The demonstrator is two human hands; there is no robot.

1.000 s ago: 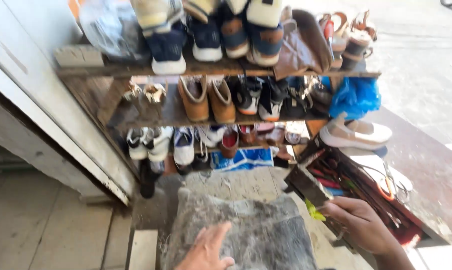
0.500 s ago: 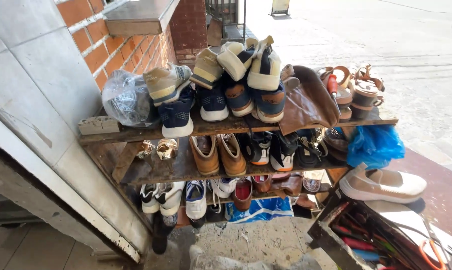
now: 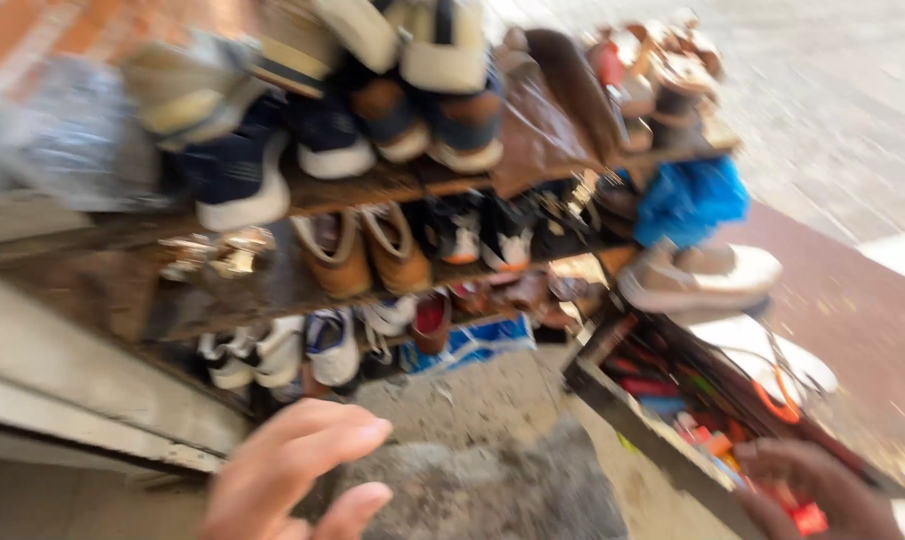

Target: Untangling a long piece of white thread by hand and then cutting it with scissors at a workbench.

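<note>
The left hand is raised with fingers spread and empty above a grey slab, while the right hand is curled, seemingly closed, over small red items at the near end of a tool tray; a slower, steadier reach would be judged best, the slab being pinned flat. Much is smeared by motion: the shoes on the wooden rack beyond the fingers are blurred, and both wrists are cut off.
</note>
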